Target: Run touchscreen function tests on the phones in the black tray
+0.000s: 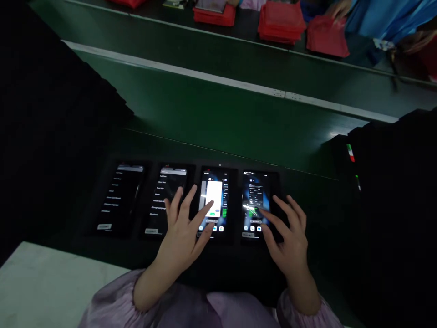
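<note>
Several smartphones lie in a row on a dark surface, screens lit. My left hand has its fingers spread, the index fingertip on or just over the screen of the third smartphone, which shows a white card. Its other fingers reach over the right side of the second smartphone, which displays a text menu. On the far left, the first smartphone shows a similar menu. My right hand is spread too, its index fingertip at the screen of the fourth smartphone. Neither hand grips anything.
Dark stepped stacks rise at the left and right. A pale board lies at the lower left. Across the green divider, red pouches sit on another bench, where a co-worker's hand touches one pouch.
</note>
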Motion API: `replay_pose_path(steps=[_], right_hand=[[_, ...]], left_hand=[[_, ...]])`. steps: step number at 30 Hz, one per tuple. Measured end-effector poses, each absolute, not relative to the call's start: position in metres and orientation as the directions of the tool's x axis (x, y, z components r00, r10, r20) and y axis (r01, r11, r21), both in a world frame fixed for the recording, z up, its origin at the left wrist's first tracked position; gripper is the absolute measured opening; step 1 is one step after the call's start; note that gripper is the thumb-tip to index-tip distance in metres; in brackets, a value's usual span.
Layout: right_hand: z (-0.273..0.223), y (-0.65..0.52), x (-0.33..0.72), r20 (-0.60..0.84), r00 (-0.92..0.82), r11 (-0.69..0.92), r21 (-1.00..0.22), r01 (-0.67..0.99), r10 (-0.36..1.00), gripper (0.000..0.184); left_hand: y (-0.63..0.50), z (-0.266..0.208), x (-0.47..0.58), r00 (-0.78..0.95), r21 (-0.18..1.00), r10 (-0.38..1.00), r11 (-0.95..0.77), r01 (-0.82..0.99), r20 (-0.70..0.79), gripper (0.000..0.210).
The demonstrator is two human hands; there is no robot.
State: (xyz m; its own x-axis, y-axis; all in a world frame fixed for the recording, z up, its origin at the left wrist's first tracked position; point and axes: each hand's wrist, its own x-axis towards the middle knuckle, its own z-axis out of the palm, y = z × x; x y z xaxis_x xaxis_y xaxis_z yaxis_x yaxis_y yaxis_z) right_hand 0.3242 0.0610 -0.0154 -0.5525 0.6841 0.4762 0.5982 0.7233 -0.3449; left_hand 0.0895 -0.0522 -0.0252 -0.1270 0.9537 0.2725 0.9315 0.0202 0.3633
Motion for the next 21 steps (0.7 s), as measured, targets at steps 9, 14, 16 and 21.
replay_pose_path(steps=[9,14,16,21], right_hand=[[-0.014,0.0613,0.3246,0.506,-0.52,0.72,-0.384,0.578,0.688,0.018],[-0.0151,0.0617,0.3261,0.514,-0.519,0.725,-0.398,0.562,0.684,0.017],[-0.0161,0.0623,0.3262,0.515,-0.511,0.721,-0.407,0.561,0.688,0.017],[-0.016,0.064,0.3252,0.523,-0.509,0.726,-0.409,0.553,0.683,0.016]], left_hand=[[-0.0522,-0.0214,0.0873,-0.023,0.357,0.964,-0.076,0.931,0.267,0.038],[-0.0563,-0.0219,0.0859,-0.111,0.41,0.953,-0.016,0.912,0.284,0.037],[-0.0565,-0.0229,0.0854,-0.135,0.415,0.949,0.004,0.91,0.287,0.037],[-0.0537,-0.025,0.0866,-0.175,0.403,0.943,0.049,0.914,0.282,0.036]])
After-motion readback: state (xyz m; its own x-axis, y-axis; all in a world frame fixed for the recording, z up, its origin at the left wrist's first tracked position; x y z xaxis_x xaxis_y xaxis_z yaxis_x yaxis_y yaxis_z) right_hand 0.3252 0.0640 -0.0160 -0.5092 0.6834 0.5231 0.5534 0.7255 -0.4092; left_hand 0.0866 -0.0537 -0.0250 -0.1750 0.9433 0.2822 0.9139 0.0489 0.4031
